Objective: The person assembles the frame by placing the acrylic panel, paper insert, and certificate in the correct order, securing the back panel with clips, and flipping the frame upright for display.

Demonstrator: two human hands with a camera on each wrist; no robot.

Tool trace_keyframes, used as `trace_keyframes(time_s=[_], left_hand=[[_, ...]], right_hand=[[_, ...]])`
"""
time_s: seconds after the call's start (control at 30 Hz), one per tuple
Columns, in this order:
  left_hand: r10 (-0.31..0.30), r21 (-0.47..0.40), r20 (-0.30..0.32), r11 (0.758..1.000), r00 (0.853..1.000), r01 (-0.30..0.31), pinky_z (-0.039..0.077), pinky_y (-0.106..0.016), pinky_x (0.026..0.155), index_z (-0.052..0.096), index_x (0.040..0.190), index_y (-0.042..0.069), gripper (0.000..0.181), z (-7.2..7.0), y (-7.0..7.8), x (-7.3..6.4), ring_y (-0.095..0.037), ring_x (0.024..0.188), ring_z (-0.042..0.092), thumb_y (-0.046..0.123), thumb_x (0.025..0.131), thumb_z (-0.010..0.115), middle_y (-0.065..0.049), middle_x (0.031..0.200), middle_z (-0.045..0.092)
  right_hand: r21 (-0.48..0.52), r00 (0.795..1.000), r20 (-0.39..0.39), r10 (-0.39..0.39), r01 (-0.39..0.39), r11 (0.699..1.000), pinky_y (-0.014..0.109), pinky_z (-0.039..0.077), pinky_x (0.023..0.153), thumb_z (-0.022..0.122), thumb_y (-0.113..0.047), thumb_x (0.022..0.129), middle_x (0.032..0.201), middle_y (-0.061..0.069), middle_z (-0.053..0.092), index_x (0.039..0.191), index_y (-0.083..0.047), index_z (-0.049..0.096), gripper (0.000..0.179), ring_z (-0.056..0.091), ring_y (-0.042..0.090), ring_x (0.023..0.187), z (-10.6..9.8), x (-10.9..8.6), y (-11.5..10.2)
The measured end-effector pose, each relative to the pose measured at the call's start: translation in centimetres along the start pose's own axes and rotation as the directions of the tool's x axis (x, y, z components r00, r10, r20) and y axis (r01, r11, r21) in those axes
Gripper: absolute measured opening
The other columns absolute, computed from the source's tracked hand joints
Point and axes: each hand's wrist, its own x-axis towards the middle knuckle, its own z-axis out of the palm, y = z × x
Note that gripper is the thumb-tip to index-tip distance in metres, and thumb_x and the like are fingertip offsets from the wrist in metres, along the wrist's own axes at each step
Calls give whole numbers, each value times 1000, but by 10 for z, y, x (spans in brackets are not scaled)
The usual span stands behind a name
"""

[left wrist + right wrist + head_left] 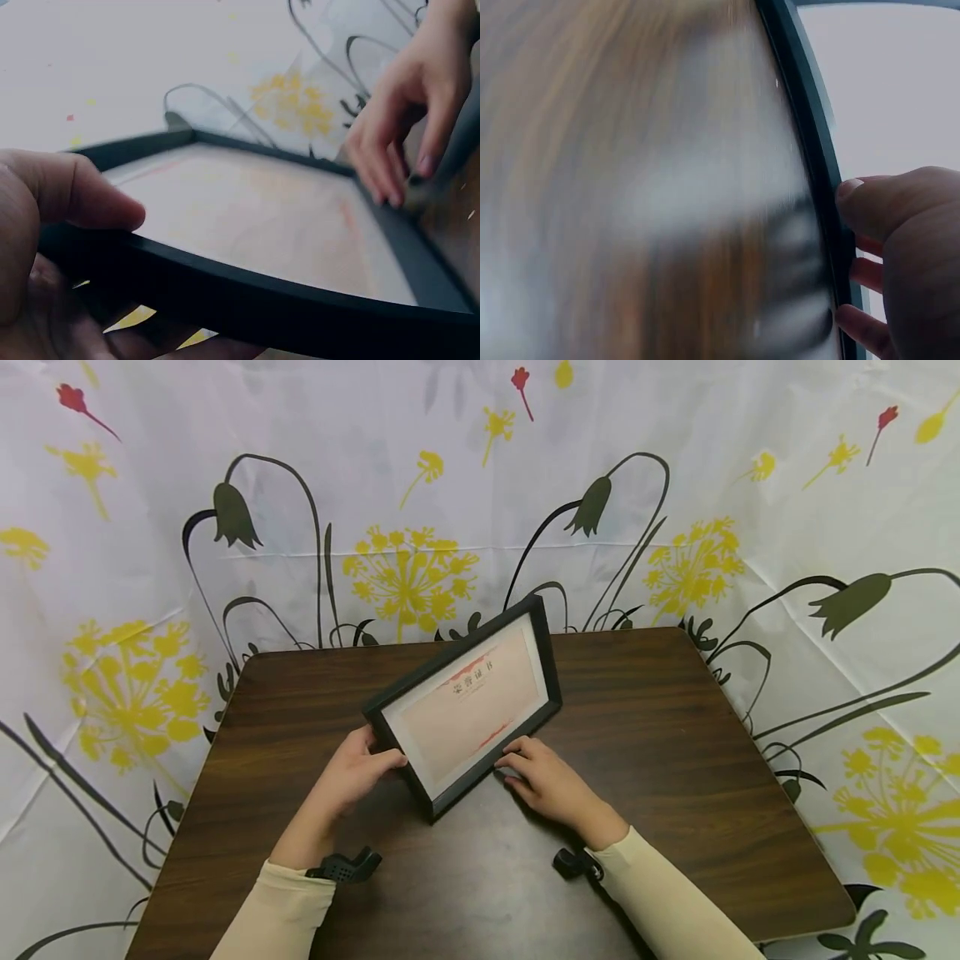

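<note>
A black picture frame holds a pale certificate with red marks and printed characters. It stands tilted above the table, one lower corner low near the tabletop. My left hand grips its left side, thumb on the front and fingers behind, as the left wrist view shows. At the lower edge, my right hand touches the border with loosely bent fingertips. In the left wrist view, that right hand reaches the border from the far side. The frame's back is hidden.
A dark wooden table with rounded corners lies beneath. Behind and beside it hangs a white curtain printed with yellow, red and dark green flowers. Black wrist cameras sit on both wrists, by cream sleeves.
</note>
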Motion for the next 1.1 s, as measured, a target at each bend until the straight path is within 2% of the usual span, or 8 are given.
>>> trace_keyframes(time_s=[0.17, 0.23, 0.4, 0.47, 0.53, 0.7, 0.93, 1.1], left_hand=[[13, -10, -26, 1000, 1000, -13, 63, -35, 86, 44, 148, -10, 56, -16, 1, 4, -18, 103, 70, -8, 94, 53, -26, 127, 67], [10, -4, -55, 1000, 998, -10, 62, -34, 85, 42, 148, -9, 56, -20, 2, 5, -18, 102, 69, -9, 93, 50, -22, 123, 68], [-5, 35, -149, 999, 989, 10, 57, -32, 81, 48, 137, -5, 48, -32, 3, 8, -18, 93, 64, -8, 90, 50, -7, 106, 67], [5, 50, -163, 999, 987, 3, 54, -33, 79, 50, 131, -4, 43, -37, 2, 10, -18, 91, 62, -9, 88, 51, -4, 101, 65], [28, 62, -146, 998, 989, -19, 54, -33, 79, 51, 128, -4, 41, -43, 1, 12, -18, 90, 61, -9, 87, 51, -3, 100, 65], [75, 97, -60, 993, 995, -69, 53, -30, 83, 48, 129, -6, 41, -54, -3, 17, -16, 93, 60, -11, 88, 50, -3, 104, 64], [53, 150, -38, 988, 998, -47, 52, -28, 87, 44, 134, -4, 44, -67, -3, 28, -17, 99, 59, -5, 91, 50, -8, 113, 61], [43, 126, 5, 991, 999, -43, 53, -24, 93, 38, 150, -3, 47, -71, -16, 30, -9, 108, 62, 6, 107, 52, -5, 126, 63]], right_hand=[[-70, 994, -92, 67, -73, 995, 42, 57, 99, 81, -14, 99, 123, 5, 66, 122, -14, 77, 23, 66, 24, 114, -3, -10, 14], [-65, 975, -173, 139, -152, 986, 42, 58, 93, 81, -11, 98, 118, 6, 66, 118, -12, 76, 20, 66, 24, 106, -6, -15, 21], [163, 847, -347, 402, -368, 915, 42, 60, 81, 79, -3, 96, 123, 17, 64, 130, 0, 65, 37, 69, 27, 93, -18, -18, 37], [300, 818, -293, 494, -412, 860, 36, 59, 80, 79, -4, 97, 134, 19, 62, 142, 1, 58, 50, 69, 24, 91, -23, -17, 43], [441, 813, -166, 558, -445, 780, 29, 56, 74, 79, -6, 99, 141, 19, 61, 150, -2, 55, 56, 65, 19, 86, -28, -17, 50], [656, 812, 140, 567, -505, 561, 26, 50, 64, 75, -9, 103, 135, 18, 62, 149, -6, 55, 49, 59, 14, 76, -35, -19, 62], [680, 828, 281, 485, -528, 508, 30, 49, 52, 70, -8, 106, 80, 12, 62, 126, -7, 58, 23, 59, 22, 65, -40, -19, 66], [713, 815, 307, 491, -539, 448, 33, 57, 52, 69, -5, 106, 78, 7, 61, 123, -4, 57, 21, 63, 20, 63, -34, -21, 62]])
